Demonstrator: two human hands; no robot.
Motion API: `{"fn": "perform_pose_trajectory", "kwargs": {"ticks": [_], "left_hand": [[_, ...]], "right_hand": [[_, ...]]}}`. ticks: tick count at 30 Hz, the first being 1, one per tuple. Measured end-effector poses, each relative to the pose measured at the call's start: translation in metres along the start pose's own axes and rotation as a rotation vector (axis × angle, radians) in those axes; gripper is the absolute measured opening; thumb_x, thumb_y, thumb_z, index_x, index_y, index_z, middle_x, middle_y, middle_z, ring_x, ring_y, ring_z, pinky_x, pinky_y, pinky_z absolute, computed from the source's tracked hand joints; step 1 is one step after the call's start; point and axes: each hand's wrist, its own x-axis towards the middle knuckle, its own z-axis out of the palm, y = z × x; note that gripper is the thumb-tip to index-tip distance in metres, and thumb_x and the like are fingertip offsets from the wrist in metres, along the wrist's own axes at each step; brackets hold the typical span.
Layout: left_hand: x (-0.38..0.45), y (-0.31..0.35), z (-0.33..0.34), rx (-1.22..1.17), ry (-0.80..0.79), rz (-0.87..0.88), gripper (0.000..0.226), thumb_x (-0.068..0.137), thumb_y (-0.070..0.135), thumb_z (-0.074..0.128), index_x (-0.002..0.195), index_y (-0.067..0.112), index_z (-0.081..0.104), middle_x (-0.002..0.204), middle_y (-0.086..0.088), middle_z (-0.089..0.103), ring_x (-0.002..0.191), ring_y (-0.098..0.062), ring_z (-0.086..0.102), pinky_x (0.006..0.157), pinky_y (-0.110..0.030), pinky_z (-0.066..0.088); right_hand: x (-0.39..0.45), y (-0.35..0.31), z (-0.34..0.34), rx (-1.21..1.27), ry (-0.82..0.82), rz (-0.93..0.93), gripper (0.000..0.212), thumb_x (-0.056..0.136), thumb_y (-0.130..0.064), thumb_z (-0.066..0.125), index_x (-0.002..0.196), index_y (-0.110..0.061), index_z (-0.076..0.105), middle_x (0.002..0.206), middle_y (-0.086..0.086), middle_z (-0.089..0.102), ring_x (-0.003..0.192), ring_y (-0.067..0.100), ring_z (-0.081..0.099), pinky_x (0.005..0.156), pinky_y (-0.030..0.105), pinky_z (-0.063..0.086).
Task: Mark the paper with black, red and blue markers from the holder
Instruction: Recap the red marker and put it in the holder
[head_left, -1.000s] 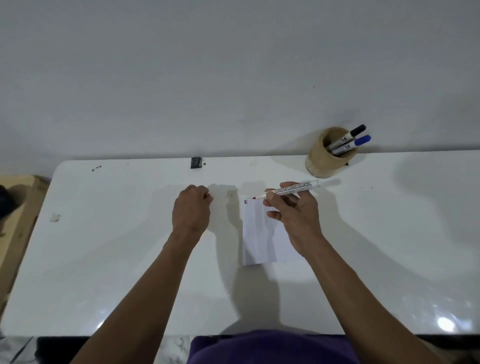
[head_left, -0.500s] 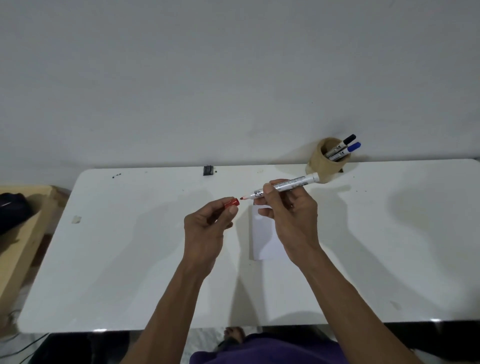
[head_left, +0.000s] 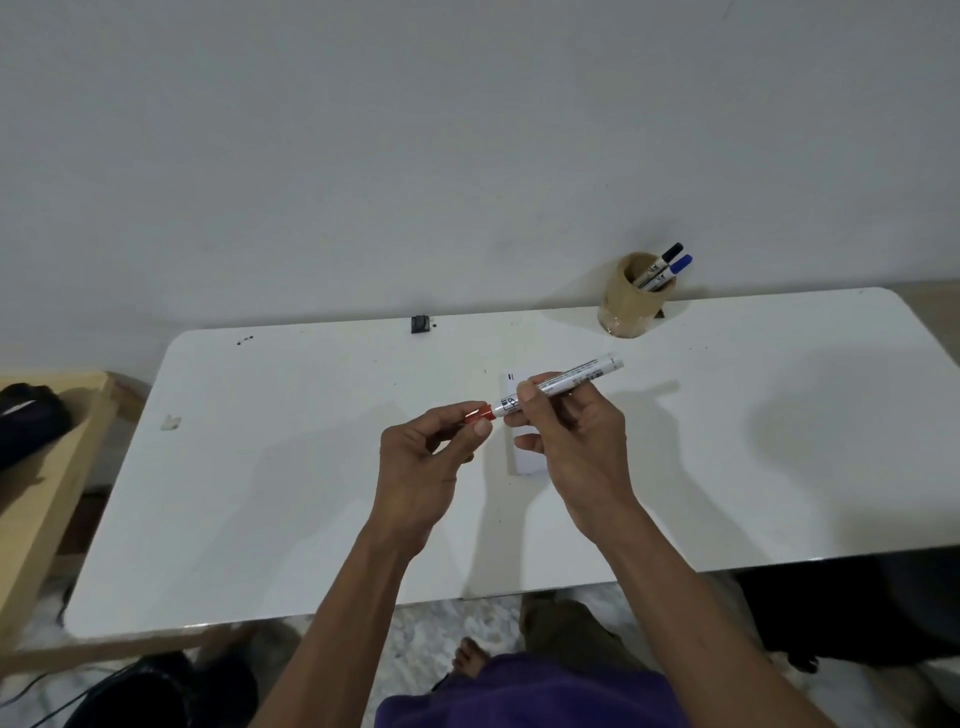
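We see the red marker (head_left: 558, 383) held level above the table (head_left: 260, 493), its red cap (head_left: 482, 414) seated on the tip end. Our right hand (head_left: 571, 441) is closed round the barrel, thumb on top; our left hand (head_left: 423, 462) pinches the cap btwn thumb and fingers. The paper (head_left: 519, 457) lies flat under the right hand, w/ a small dark mark near its far edge. Black marker (head_left: 660, 265) and blue marker (head_left: 670, 273) stand in the holder (head_left: 626, 306) at the table's far edge.
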Motion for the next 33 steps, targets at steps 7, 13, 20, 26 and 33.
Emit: {"fn": "perform_pose_trajectory", "kwargs": {"ticks": [7,13,20,26,33], "left_hand": [[-0.001,0.002,0.010,0.030,-0.096,0.039,0.019,0.088,0.014,0.074,0.091,0.031,0.080,0.089,0.005,0.079,0.083,-0.013,0.066,0.084,-0.045,0.058],[0.012,0.004,0.019,0.106,-0.163,0.048,0.013,0.089,0.013,0.073,0.092,0.025,0.078,0.084,0.001,0.075,0.079,-0.012,0.063,0.082,-0.046,0.058],[0.043,0.026,0.043,0.289,-0.272,0.125,0.007,0.091,0.017,0.071,0.094,0.020,0.076,0.081,0.014,0.073,0.078,-0.004,0.064,0.077,-0.033,0.057],[0.073,0.048,0.111,0.458,-0.305,0.223,0.007,0.091,0.023,0.071,0.088,0.019,0.076,0.087,0.010,0.075,0.077,-0.001,0.064,0.061,-0.014,0.046],[0.114,0.042,0.167,0.506,-0.209,0.150,0.022,0.080,0.033,0.081,0.098,0.021,0.075,0.088,0.008,0.075,0.082,-0.004,0.068,0.069,-0.014,0.053]], "right_hand": [[-0.010,0.000,-0.012,0.031,0.082,0.007,0.010,0.094,-0.018,0.072,0.100,-0.010,0.070,0.087,0.000,0.081,0.082,0.017,0.077,0.067,0.027,0.059],[-0.002,-0.014,-0.047,0.189,0.140,0.040,0.024,0.078,-0.012,0.083,0.098,-0.016,0.070,0.086,0.001,0.077,0.081,0.023,0.073,0.068,0.032,0.058],[0.030,-0.037,-0.106,-0.544,-0.042,-0.127,0.017,0.072,-0.017,0.093,0.083,-0.016,0.079,0.079,0.005,0.077,0.064,0.009,0.065,0.056,0.016,0.051],[0.071,-0.031,-0.128,-0.709,-0.126,-0.226,0.019,0.081,-0.020,0.086,0.096,-0.027,0.076,0.081,-0.017,0.074,0.074,-0.001,0.068,0.065,0.020,0.054],[0.115,-0.038,-0.161,-0.660,-0.110,-0.255,0.054,0.092,-0.013,0.073,0.134,-0.039,0.054,0.089,-0.012,0.071,0.076,0.011,0.071,0.071,0.029,0.061]]}}
